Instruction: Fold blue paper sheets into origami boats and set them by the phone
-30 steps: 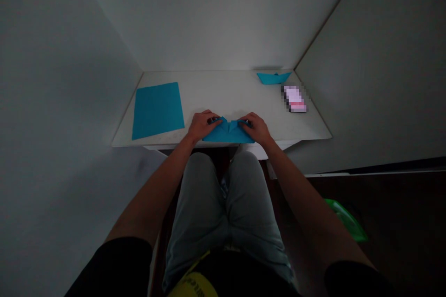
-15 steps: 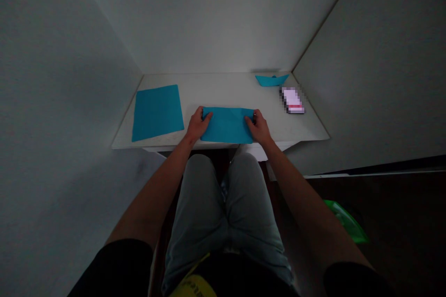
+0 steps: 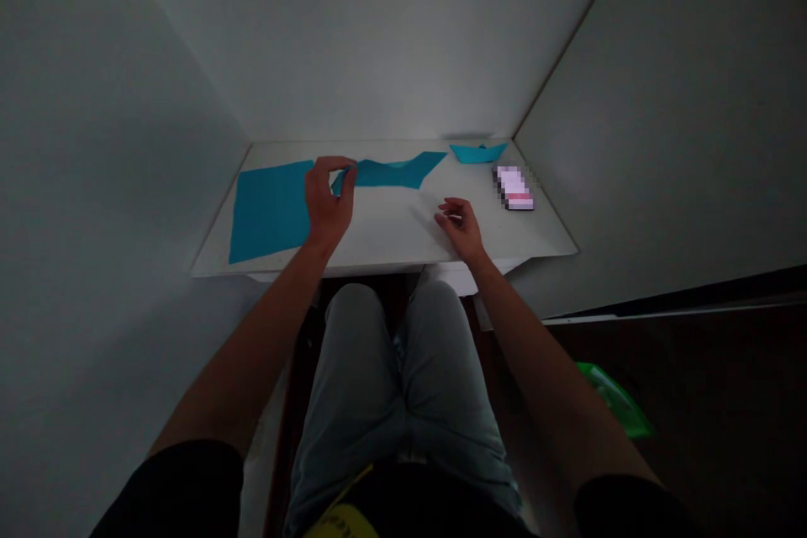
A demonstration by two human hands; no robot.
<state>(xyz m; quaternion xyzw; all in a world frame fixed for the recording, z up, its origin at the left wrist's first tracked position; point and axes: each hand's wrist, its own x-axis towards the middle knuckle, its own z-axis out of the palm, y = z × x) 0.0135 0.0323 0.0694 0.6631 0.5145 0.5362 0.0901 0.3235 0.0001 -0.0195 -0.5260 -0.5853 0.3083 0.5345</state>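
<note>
My left hand (image 3: 331, 200) pinches the left end of a folded blue sheet of paper (image 3: 391, 175), which is raised over the table with its long side seen at a slant. The sheet's right end hangs free. Lower and to the right, my right hand (image 3: 460, 227) is apart from the paper, fingers loosely curled with gaps between them and nothing in them. Partly behind my left hand lies a flat blue square of paper (image 3: 271, 214). A folded blue paper boat (image 3: 477, 154) stands at the back right of the table.
The white table (image 3: 391, 235) sits against a wall, with side walls left and right. A phone (image 3: 514, 187) with a blurred screen lies near its right edge. On the floor at the right is a green object (image 3: 614, 399). My knees are beneath the front edge.
Both hands held the folded sheet near the front edge. My right hand has let go. The left hand has lifted the sheet and carried it back and to the left. The view has shifted slightly.
</note>
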